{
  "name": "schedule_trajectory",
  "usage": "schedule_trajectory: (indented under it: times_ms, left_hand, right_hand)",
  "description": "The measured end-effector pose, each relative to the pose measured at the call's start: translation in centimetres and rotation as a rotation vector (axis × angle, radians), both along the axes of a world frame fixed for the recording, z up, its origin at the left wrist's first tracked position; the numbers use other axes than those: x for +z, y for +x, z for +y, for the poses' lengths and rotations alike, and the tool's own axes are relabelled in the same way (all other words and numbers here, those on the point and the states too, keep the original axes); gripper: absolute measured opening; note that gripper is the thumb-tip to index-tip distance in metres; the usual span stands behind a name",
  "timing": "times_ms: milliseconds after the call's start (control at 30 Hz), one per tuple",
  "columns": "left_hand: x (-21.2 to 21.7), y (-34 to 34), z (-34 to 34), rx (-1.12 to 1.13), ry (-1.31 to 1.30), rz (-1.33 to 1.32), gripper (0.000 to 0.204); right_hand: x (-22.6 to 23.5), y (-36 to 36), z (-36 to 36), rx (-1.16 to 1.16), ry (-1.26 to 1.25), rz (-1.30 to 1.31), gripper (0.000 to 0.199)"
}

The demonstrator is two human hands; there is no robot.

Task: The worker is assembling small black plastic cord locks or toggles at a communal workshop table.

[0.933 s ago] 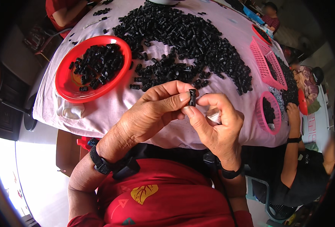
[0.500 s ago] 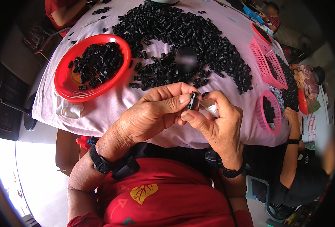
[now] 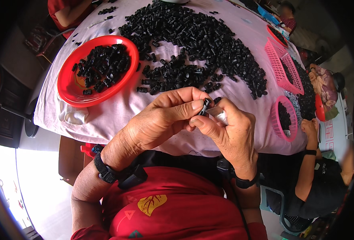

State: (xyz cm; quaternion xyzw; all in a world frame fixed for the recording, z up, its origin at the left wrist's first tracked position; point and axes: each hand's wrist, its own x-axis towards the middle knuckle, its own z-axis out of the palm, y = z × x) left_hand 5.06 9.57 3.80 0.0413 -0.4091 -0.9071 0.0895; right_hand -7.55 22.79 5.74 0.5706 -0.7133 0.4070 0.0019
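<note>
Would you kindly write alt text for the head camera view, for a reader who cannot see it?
Two bare hands, left hand and right hand, pinch a small black plastic part between their fingertips above a table covered in pale pink cloth. Behind lie a large heap of black parts and a red bowl holding more; pink baskets stand to the right.

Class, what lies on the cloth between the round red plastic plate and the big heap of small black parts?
Head view: bare pale cloth separates red plate from heap.

Bare cloth between red plate and hands
</note>
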Motion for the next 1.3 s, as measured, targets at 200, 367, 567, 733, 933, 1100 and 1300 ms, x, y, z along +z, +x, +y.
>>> schedule_trajectory:
  times_ms: [200, 367, 567, 733, 933, 1100, 1300]
  left_hand:
    - [0.2, -0.1, 0.1, 0.003, 0.009, -0.008, 0.025]
    - [0.0, -0.1, 0.2, 0.020, 0.040, -0.026, 0.025]
    - [-0.1, 0.2, -0.3, -0.081, 0.081, 0.011, 0.026]
    - [0.0, 0.1, -0.3, -0.124, 0.109, -0.010, 0.026]
    - [0.6, 0.3, -0.2, -0.107, 0.106, -0.050, 0.024]
    - [0.3, 0.1, -0.4, -0.136, 0.079, -0.049, 0.025]
    - [0.9, 0.4, -0.7, -0.123, -0.138, -0.093, 0.026]
  right_hand:
    - [-0.3, 0.0, -0.1, 0.014, -0.029, -0.024, 0.046]
    - [0.0, 0.1, 0.3, 0.027, -0.004, -0.024, 0.038]
    - [1.0, -0.1, 0.1, 0.183, -0.185, -0.351, 0.016]
    - [-0.2, -0.7, 0.1, 0.305, -0.195, -0.481, 0.016]
    - [0.1, -1.0, 0.4, 0.310, -0.128, -0.369, 0.017]
    - [-0.3, -1.0, 0.4, 0.341, -0.171, -0.440, 0.018]
    - [0.3, -0.9, 0.6, 0.278, -0.086, -0.281, 0.018]
